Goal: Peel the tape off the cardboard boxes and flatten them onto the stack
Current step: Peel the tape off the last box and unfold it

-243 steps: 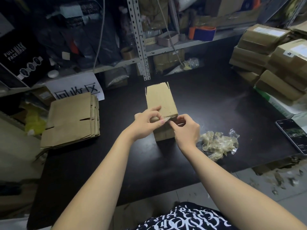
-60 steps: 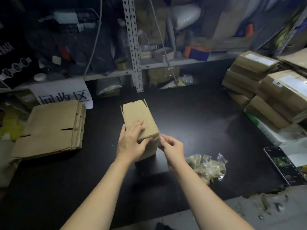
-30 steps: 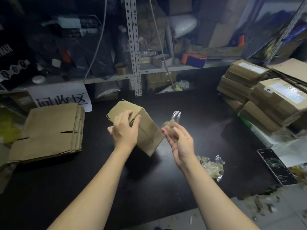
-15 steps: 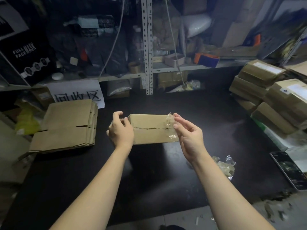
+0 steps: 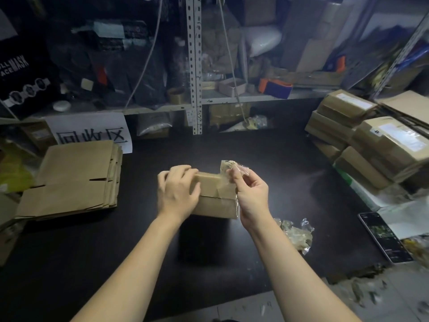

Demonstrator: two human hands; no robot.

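One box (image 5: 216,201), gripped by left hand (image 5: 178,190); right hand (image 5: 251,194) pinches tape (image 5: 228,165), seemingly part-peeled.

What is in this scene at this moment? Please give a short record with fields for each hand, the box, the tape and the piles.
left hand: grips the left end of the cardboard box
right hand: pinches a clear tape strip, partly peeled off the box
cardboard box: not yet flattened, held over the black table
flattened stack: on the table, at the person's left
used tape pile: crumpled, beside the right forearm
sealed boxes: piled at the right
phone: near the table's right edge
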